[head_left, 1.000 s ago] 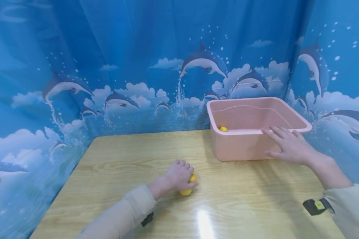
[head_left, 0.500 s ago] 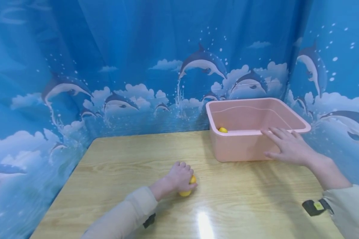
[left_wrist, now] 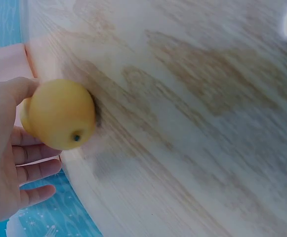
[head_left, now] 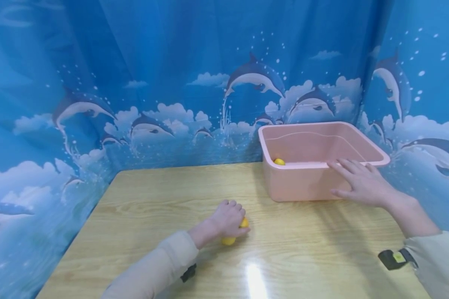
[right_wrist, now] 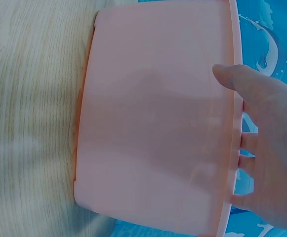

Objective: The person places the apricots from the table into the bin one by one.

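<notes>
My left hand [head_left: 225, 218] grips a yellow fruit [left_wrist: 61, 111] low over the wooden table, left of the pink bin. In the left wrist view its rounded end shows a dimple with a dark spot, and more yellow bulges behind it near the thumb. From the head, yellow shows on either side of the thumb. My right hand [head_left: 366, 185] is at the near rim of the pink bin [head_left: 303, 185], fingers extended across the rim and thumb in front of the outer wall. In the right wrist view the fingertips are partly hidden behind the rim.
Inside the bin, at its near left corner, another yellow fruit [head_left: 280, 162] peeks over the rim. The bin stands at the back right of the wooden table [head_left: 164, 195]. A blue dolphin curtain [head_left: 179, 83] hangs behind and along the sides.
The left hand shifts very slightly to the right and turns a little over the fruit, covering more of it. The right hand and bin stay put.
</notes>
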Available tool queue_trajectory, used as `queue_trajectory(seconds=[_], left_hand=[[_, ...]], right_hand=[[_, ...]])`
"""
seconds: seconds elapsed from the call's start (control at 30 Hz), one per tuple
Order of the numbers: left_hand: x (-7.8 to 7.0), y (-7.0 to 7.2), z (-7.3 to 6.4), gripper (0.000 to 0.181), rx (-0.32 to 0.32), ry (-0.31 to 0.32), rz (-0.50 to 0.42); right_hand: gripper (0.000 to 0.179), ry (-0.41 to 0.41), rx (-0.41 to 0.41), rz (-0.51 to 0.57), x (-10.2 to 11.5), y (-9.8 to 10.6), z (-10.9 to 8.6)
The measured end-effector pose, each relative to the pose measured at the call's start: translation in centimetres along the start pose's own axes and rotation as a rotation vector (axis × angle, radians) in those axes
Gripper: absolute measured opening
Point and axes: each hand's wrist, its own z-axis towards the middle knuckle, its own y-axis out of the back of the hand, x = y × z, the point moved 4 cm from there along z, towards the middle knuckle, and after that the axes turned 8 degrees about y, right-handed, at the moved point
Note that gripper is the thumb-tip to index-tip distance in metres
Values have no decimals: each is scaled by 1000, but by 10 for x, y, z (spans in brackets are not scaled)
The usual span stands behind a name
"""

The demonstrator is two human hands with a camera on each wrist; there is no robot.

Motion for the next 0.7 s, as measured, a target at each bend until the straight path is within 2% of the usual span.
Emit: queue_trajectory(seconds=[0.37,0.7], left_hand=[[1,11,2,51,-50,-15,-20],[2,13,2,52,-23,2,-50]], right_hand=[[82,-2,5,6,0,-1,0],[82,-7,16,19,0,-1,0]])
